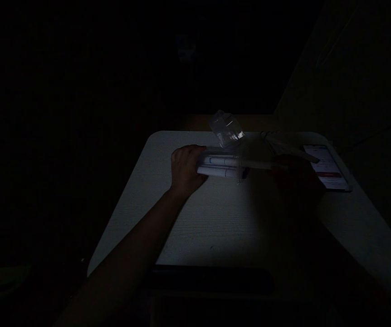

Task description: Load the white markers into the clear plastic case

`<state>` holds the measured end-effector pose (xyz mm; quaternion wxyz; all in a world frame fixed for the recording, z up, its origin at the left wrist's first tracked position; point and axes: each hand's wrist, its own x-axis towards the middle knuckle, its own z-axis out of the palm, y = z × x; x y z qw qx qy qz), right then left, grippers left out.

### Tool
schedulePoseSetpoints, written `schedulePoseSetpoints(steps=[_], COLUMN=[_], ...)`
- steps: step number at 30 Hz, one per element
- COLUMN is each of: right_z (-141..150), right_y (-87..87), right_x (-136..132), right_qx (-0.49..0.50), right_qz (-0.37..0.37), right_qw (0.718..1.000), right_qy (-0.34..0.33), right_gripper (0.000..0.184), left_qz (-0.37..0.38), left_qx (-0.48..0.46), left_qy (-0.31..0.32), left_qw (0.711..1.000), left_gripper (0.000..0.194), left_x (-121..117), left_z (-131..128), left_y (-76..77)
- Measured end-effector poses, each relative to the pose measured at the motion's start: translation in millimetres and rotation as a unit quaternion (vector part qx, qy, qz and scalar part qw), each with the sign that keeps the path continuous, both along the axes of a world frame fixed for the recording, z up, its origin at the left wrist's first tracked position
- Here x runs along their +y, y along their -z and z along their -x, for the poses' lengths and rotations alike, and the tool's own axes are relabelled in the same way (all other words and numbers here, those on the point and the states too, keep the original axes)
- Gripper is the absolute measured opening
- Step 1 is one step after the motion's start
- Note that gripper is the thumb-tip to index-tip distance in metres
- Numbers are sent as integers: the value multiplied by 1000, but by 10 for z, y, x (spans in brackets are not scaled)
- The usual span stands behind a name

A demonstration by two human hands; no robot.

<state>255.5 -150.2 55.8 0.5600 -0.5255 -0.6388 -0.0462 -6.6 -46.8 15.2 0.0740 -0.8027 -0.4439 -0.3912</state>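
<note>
Clear case [239, 175] of white sticks, lying sideways in my left hand [187, 168].
Beneath everything spreads the pale table [141, 190], dimly lit, with a black strip [212, 278] at its near edge; the case is over the far half, around the middle. My left fingers are wrapped round one end of it, while my right hand [294, 175], deep in shadow, has its fingers closed on a pale stick [258, 164] reaching to the open rim; whether its tip is inside, I cannot tell. Just beyond my right hand lies a lit phone [328, 168]. A clear lid [227, 129] tilts up on the case's far side. Smallest are the white sticks [221, 172], side by side inside, with blue marks.
</note>
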Motion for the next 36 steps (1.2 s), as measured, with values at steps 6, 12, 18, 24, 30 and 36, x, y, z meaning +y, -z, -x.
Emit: schedulePoseSetpoints(steps=[6, 12, 18, 24, 30, 36], right_z=[13, 23, 9, 7, 10, 16], right_y=[-30, -43, -2, 26, 38, 16], right_x=[34, 39, 43, 65, 60, 77], right_qx=[-55, -78, -72, -57, -61, -68], right_qz=[-11, 12, 2, 1, 9, -33], right_qw=[998, 996, 997, 998, 998, 997], right_qy=[-18, -36, -29, -10, 28, -18], right_gripper=[14, 17, 22, 23, 19, 16], left_qz=[-8, 6, -2, 4, 3, 14], left_qx=[3, 9, 6, 6, 7, 5], left_qy=[-5, -12, -7, -3, -6, -9], left_qw=[1000, 1000, 1000, 1000, 1000, 1000], left_gripper=[62, 63, 63, 63, 62, 63], left_x=[-1, -5, -5, -1, -8, -12], left_z=[-2, -1, -5, -3, -9, -10], left_y=[-5, -5, -10, -7, -23, -37])
